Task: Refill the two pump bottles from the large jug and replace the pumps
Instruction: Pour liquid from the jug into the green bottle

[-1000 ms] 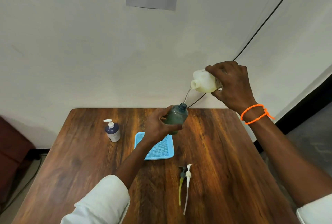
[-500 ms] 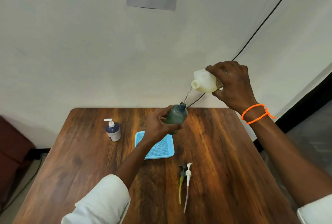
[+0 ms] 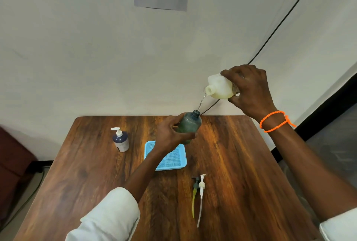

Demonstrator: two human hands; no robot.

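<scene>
Across the lower two-thirds of the frame a wooden table (image 3: 231, 163) is lying under both arms, with a blue mesh tray (image 3: 174, 160) at centre and a white-pumped dark bottle (image 3: 121, 140) standing upright to its left. Right of centre, above the table's far edge, the right hand (image 3: 251, 91) is gripping a tilted white jug (image 3: 219, 87), whose thin stream is falling into the open neck of a green bottle (image 3: 190, 126); the left hand (image 3: 171, 134) is wrapping its fingers around that bottle, holding it tilted above the tray. Below the tray, two loose pumps, one dark with a yellow tube (image 3: 195, 192) and one white (image 3: 201, 188), are lying side by side on the wood.
</scene>
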